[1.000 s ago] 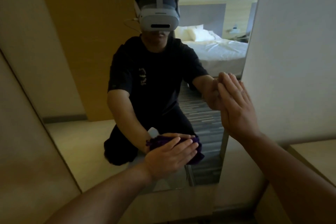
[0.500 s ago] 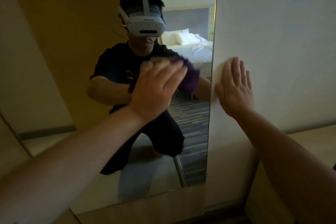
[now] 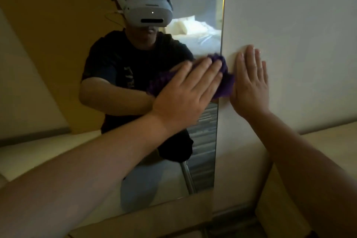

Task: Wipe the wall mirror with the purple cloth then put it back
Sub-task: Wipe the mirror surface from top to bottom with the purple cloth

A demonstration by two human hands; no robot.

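Observation:
A tall wall mirror [image 3: 67, 63] fills the left and middle of the head view, and its right edge runs down the centre. My left hand [image 3: 185, 94] lies flat on the purple cloth [image 3: 225, 81] and presses it against the glass at that right edge, about mid-height. The cloth bulges out past my fingertips and touches the thumb side of my right hand. My right hand [image 3: 249, 83] rests flat with fingers together on the white wall [image 3: 299, 25] just beside the mirror. It holds nothing.
The mirror reflects a crouching person in a dark shirt with a headset, a white bed behind and a wooden panel. A pale ledge [image 3: 318, 141] runs along the wall at the lower right. A wooden base [image 3: 154, 220] sits under the mirror.
My left hand has swept the cloth from low on the mirror up and then right to the mirror's right edge. My right hand has stayed flat on the wall.

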